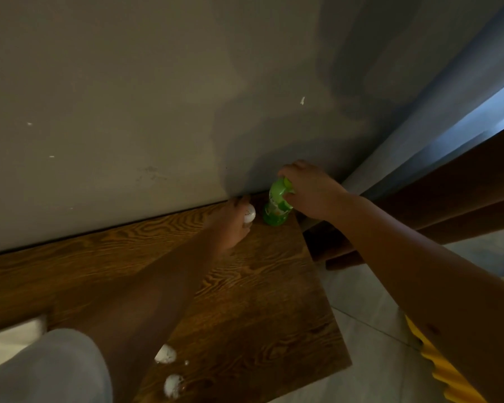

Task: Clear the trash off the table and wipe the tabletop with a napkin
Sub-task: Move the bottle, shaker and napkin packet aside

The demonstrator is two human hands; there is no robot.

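Note:
A green plastic bottle (276, 205) stands upright at the far right corner of the wooden table (262, 286), against the wall. My right hand (312, 193) grips it around the top. My left hand (230, 225) reaches just left of the bottle and holds a small white speckled shaker (249, 214). Two crumpled white paper balls lie near the table's front edge, one (165, 353) above the other (173, 385), with a tiny white scrap (186, 363) beside them.
A grey wall (157, 112) runs along the table's far edge. To the right the table ends over a pale tiled floor (370, 330). A dark wooden bench or rail (448, 205) stands at the right. Something white (12, 341) lies at the left edge.

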